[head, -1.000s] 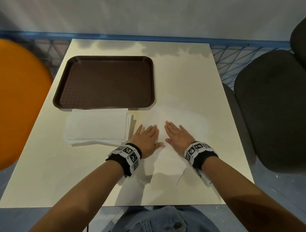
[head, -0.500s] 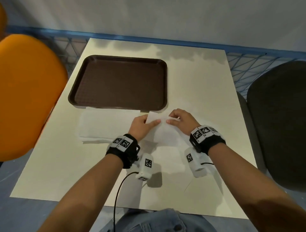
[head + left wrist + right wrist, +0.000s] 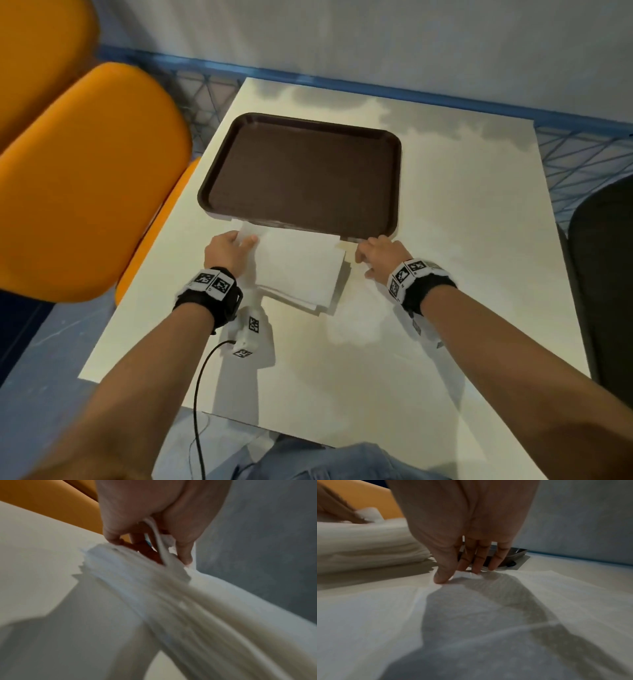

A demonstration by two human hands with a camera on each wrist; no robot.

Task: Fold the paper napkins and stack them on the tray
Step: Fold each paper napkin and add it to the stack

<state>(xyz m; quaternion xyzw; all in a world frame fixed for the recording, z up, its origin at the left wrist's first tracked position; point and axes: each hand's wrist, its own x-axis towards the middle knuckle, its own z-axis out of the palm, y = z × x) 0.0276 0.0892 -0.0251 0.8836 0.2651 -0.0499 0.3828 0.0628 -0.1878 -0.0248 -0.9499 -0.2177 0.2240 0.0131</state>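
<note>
A brown tray (image 3: 301,178) lies at the table's far middle with nothing on it. Just in front of it sits a stack of white napkins (image 3: 298,270). My left hand (image 3: 227,251) is at the stack's far left corner; in the left wrist view its thumb and fingers (image 3: 185,555) pinch the corner of the top napkin (image 3: 159,540), raised off the stack (image 3: 154,588). My right hand (image 3: 380,257) is right of the stack, by the tray's near right corner. Its fairly straight fingertips (image 3: 476,570) rest on the far edge of a single napkin (image 3: 488,615) spread flat.
Orange chairs (image 3: 85,178) stand close along the table's left edge, and a dark chair (image 3: 603,274) is at its right. A blue rail (image 3: 342,82) and a wall run behind. A black cable (image 3: 202,394) hangs from my left wrist over the near edge.
Both hands left the napkin they pressed and pinched in front of me. The left hand went left to the stack's corner and took the top napkin; the right hand shifted right.
</note>
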